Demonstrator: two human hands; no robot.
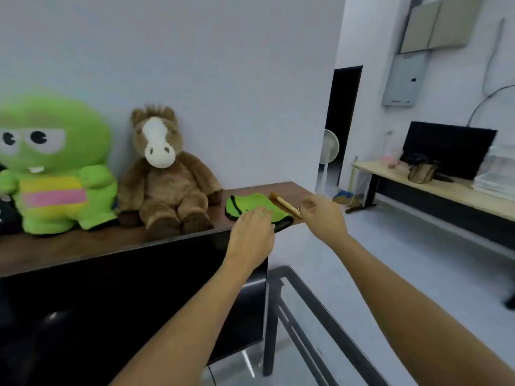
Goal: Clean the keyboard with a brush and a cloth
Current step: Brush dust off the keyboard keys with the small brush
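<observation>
A green cloth (248, 204) with dark trim lies near the right end of a brown wooden desk (83, 246). Beside it on the right rests a brush (285, 205) with a pale wooden handle, pointing toward the desk's corner. My left hand (252, 235) reaches over the near edge of the cloth, fingers spread and touching its surface. My right hand (320, 214) hovers at the near end of the brush handle, fingers curled and apart, holding nothing that I can see. No keyboard is in view.
A black monitor (125, 302) stands in front of the desk below my arms. A green plush toy (53, 165) and a brown plush horse (164, 174) sit on the desk at left. A second desk (446, 190) with a monitor stands at the right; a fan (328, 151) is behind.
</observation>
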